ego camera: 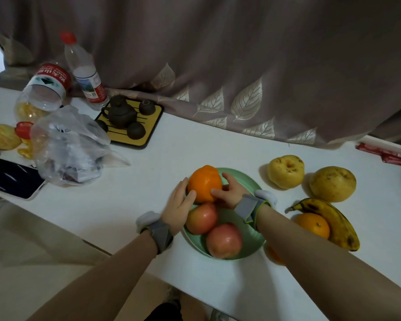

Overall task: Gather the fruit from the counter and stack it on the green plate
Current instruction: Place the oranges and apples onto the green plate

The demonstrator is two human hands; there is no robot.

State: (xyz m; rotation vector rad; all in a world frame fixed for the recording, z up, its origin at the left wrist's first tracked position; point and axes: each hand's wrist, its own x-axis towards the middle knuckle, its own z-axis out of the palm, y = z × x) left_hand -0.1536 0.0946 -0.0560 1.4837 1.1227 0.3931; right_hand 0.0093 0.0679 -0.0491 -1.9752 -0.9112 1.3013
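Observation:
A green plate (252, 242) sits near the counter's front edge with two red apples on it, one apple (202, 218) behind the other apple (223, 240). An orange (204, 183) rests at the plate's far side, cupped between my left hand (178, 205) and my right hand (230, 191). Both hands touch it from opposite sides. To the right on the counter lie two yellow pears, one pear (285, 171) left of the other pear (332, 186), a spotted banana (333, 221) and a second orange (315, 224) tucked under it.
A clear plastic bag (67, 144) and a dark phone (12, 178) lie at the left. Behind them stand two water bottles (85, 70) and a tea set on a yellow tray (127, 121). A curtain hangs along the back. Red packets (384, 151) sit far right.

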